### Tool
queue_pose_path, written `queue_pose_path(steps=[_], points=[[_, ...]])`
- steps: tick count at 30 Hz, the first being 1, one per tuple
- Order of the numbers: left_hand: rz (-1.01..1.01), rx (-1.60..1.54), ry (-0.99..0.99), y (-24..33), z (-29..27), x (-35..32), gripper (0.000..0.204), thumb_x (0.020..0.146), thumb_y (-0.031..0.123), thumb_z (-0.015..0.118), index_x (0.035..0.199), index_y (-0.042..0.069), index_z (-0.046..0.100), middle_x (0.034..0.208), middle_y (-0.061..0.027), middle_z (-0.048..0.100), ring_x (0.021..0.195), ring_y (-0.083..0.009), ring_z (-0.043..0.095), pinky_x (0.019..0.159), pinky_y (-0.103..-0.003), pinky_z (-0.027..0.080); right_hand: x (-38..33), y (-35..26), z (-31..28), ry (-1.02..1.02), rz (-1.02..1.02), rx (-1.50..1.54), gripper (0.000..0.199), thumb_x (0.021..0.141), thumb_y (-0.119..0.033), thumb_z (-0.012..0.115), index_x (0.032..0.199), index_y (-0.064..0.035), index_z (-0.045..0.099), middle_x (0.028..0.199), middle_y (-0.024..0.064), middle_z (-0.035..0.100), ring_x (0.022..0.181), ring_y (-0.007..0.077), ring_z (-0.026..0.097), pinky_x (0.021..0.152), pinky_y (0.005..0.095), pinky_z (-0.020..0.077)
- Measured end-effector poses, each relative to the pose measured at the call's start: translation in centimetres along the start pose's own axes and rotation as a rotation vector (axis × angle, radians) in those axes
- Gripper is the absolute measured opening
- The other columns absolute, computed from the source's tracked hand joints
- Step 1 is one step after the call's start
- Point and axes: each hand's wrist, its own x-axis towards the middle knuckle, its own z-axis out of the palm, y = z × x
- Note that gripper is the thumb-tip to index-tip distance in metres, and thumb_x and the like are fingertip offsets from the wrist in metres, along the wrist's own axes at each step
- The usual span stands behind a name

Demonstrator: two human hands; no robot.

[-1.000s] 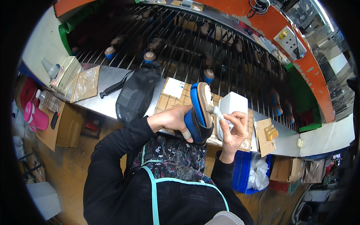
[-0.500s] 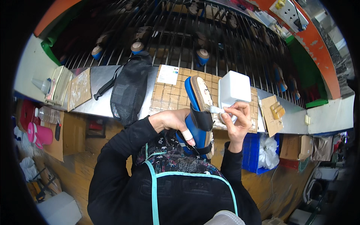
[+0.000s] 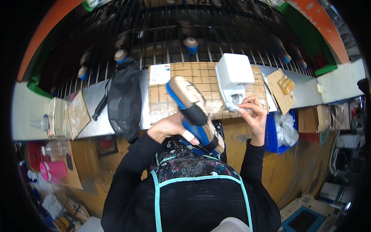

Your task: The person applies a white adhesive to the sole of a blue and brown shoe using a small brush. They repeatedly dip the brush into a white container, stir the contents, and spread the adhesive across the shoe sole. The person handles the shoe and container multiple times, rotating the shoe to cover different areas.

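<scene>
My left hand [image 3: 172, 129], its thumb wrapped in white tape, grips a sandal [image 3: 194, 115] around the heel end. The sandal has black straps and a cork-coloured sole and is fitted on a blue shoe last [image 3: 192, 127]. It tilts with its toe up and to the left, its sole facing right. My right hand [image 3: 253, 115] pinches a small white applicator [image 3: 232, 107] at the round dish of a white dispenser [image 3: 235, 71]. The applicator's tip is hard to make out against the white dish.
Cardboard [image 3: 205, 71] covers the middle of the metal bench. A black mesh bag [image 3: 125, 102] lies left of it. Beyond runs a rack of dark rods [image 3: 154, 38] carrying several sandals on blue lasts. A yellow block [image 3: 286, 85] rests at right, above a blue bin [image 3: 273, 133].
My right hand has moved from the sandal's side to the dispenser's dish with the applicator. The sandal in my left hand has turned, its toe swinging left. The view has shifted too.
</scene>
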Motion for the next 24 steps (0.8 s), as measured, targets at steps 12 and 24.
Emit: queue_pose_path(steps=[12, 24], points=[[0.696, -0.829, 0.108, -0.7, 0.0, -1.6, 0.118, 0.066, 0.079, 0.061, 0.147, 0.003, 0.02, 0.134, -0.0246, 0.043, 0.1, -0.0389, 0.062, 0.081, -0.05, 0.057, -2.1, 4.2, -3.3, 0.169, -0.083, -1.043, 0.006, 0.076, -0.019, 0.077, 0.08, -0.0167, 0.073, 0.075, -0.0023, 0.059, 0.06, 0.0155, 0.053, 0.072, 0.035, 0.0268], [0.503, -0.896, -0.299, -1.9, -3.7, -1.7, 0.125, 0.066, 0.087, 0.054, 0.15, 0.005, 0.012, 0.113, -0.0319, 0.051, 0.093, -0.045, 0.061, 0.073, -0.051, 0.056, -1.5, 4.4, -6.2, -0.043, 0.252, -0.738, 0.019, 0.085, -0.023, 0.071, 0.079, -0.0054, 0.072, 0.068, 0.0037, 0.063, 0.059, 0.0147, 0.056, 0.068, 0.0325, 0.0392]])
